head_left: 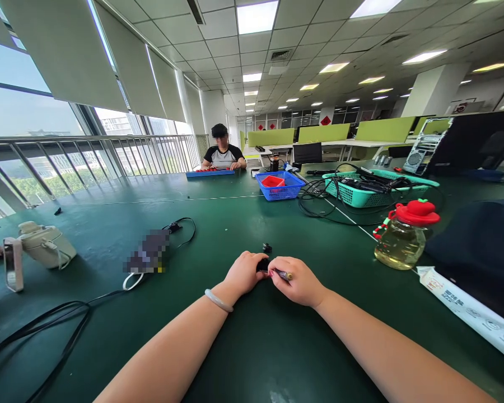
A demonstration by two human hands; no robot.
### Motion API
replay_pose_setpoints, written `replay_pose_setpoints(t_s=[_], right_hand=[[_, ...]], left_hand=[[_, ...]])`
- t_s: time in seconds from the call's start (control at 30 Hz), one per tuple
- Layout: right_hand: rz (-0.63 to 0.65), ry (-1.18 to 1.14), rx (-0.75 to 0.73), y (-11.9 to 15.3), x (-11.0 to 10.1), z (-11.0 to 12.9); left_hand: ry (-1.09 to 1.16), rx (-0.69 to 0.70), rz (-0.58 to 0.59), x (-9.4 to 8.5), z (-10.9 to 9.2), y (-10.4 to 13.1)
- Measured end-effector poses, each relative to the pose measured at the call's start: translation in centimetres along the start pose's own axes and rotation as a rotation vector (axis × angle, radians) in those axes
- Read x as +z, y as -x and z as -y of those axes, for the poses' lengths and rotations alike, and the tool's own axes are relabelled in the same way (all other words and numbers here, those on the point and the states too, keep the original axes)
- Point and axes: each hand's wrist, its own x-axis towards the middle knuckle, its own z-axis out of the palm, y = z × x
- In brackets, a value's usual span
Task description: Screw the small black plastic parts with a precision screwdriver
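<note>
On the dark green tabletop (235, 347), my two hands meet near the middle of the view. My left hand (246, 272) is wrapped round a small black object (262, 265), mostly hidden by the fingers; a pale bangle (218, 301) circles that wrist. A slim pen-like tool (284, 275) with a gold-coloured end is pinched in my right hand (296, 280), its front end at the black object. Just beyond the fingers lies another small black piece (267, 247), too small to identify.
Left are a blurred dark device (149, 252), cables and a cream bottle (48, 244). Ahead sit a blue basket (279, 192) and a green basket (353, 197) of cables. Right, a red-lidded jar (401, 240) stands near a white packet (470, 308). A person (222, 154) sits across the table.
</note>
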Motion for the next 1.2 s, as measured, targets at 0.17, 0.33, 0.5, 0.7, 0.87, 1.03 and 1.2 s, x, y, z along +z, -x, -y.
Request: replay_pose_setpoints(t_s=[0.17,0.33,0.5,0.7,0.87,1.03,1.2], right_hand=[[0.028,-0.037,0.069,-0.1,0.0,0.1],[0.021,-0.068,0.155,-0.2,-0.2,0.2],[0.006,-0.03,0.088,-0.1,-0.1,0.2],[0.015,-0.042,0.152,-0.2,0.0,0.4],[0.0,-0.119,0.299,-0.5,-0.1,0.2],[-0.074,-0.27,0.413,-0.4,0.4,-0.8],[-0.23,-0.297,0.444,-0.2,0.3,-1.1]], left_hand=[[-0.012,0.023,-0.003,0.1,0.1,0.0],[-0.029,0.04,-0.01,0.1,0.1,0.0],[-0.027,0.041,-0.022,0.2,0.3,0.1],[-0.034,0.061,-0.003,0.2,0.1,-0.1],[-0.027,0.061,0.002,-0.1,-0.2,0.0],[-0.035,0.058,0.013,-0.2,-0.3,0.0],[-0.035,0.043,0.003,-0.1,-0.2,0.0]])
